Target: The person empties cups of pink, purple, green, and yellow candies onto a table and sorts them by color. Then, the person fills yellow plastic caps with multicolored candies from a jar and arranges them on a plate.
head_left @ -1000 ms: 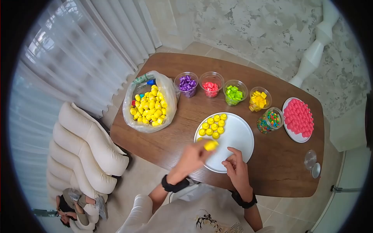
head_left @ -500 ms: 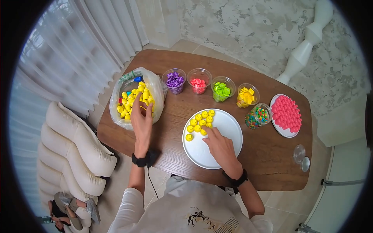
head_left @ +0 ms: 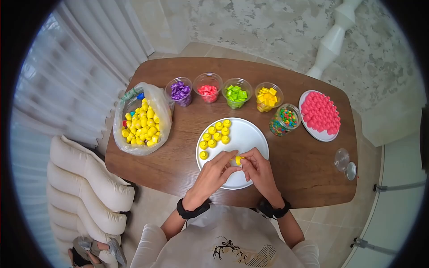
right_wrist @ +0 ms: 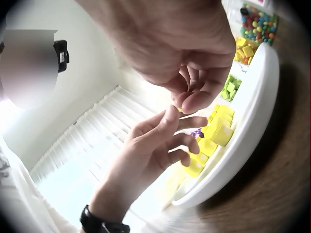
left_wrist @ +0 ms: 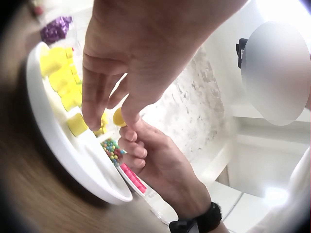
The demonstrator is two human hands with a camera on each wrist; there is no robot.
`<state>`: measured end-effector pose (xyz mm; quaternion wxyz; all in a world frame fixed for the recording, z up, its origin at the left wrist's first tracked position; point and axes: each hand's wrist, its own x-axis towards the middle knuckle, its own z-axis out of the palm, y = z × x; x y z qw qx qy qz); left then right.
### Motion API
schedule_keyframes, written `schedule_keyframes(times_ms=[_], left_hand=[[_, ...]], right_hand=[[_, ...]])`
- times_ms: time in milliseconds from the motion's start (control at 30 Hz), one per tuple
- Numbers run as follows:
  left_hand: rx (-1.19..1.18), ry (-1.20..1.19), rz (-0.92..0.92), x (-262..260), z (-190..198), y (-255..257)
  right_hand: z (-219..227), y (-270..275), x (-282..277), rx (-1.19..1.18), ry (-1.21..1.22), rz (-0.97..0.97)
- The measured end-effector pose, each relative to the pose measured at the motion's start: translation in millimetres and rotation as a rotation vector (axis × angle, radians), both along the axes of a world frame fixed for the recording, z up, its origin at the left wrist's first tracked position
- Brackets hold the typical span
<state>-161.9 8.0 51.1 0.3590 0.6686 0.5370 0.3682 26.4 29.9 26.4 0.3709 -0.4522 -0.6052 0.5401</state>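
A small yellow knob-topped piece (head_left: 239, 160) is pinched in the fingertips of my right hand (head_left: 260, 170), over the near part of a white round plate (head_left: 250, 134). Close beside it is my left hand (head_left: 213, 175), its thumb tip at the piece. In the left wrist view, a gap shows between my left forefinger and thumb, and the yellow piece (left_wrist: 118, 117) lies by the thumb. My right fingers hide most of it in the right wrist view. Several similar yellow pieces (head_left: 212, 138) stand upright in rows on the plate's left side.
An open plastic bag (head_left: 165, 120) of yellow pieces stands at left. Along the back are clear cups of purple (head_left: 180, 91), pink (head_left: 207, 91), green (head_left: 236, 94) and yellow (head_left: 267, 97) pieces. A jar of coloured balls (head_left: 284, 119), a plate of pink pieces (head_left: 320, 112) and lids (head_left: 351, 171) lie right.
My left hand reached from the plate to the yellow pieces in the bag, then came back to my right hand. My right hand moved from the standing pieces and now pinches a yellow piece.
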Motion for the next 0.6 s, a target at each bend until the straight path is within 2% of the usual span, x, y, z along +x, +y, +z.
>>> schedule_keyframes(times_ms=[33,67,200,267,333,400,533,600], left_hand=[[-0.057,-0.093,-0.057,4.3,-6.5,2.0],[-0.116,-0.184,-0.116,9.0,-10.7,4.5],[-0.049,-0.133,-0.171,20.2,-10.5,9.5],[0.038,-0.007,-0.073,24.0,-1.7,10.9],[0.069,0.100,-0.053,11.1,-11.6,15.2],[0.124,0.364,0.070,1.6,-13.8,16.6],[0.043,0.456,0.070,11.3,-6.7,11.6],[0.127,0.501,0.058,11.1,-27.0,14.5]], right_hand=[[4.5,-4.5,2.8,-0.100,0.146,-0.035],[6.2,-7.2,6.3,-0.099,0.151,-0.060],[4.2,-14.0,18.8,-0.108,0.233,-0.149],[0.9,-17.1,24.5,-0.123,0.252,-0.182],[-1.7,-20.3,30.7,-0.122,0.262,-0.226],[-3.4,-23.1,36.9,-0.125,0.269,-0.251],[-8.1,-27.6,39.8,-0.128,0.260,-0.237],[-7.0,-28.7,36.4,-0.133,0.260,-0.227]])
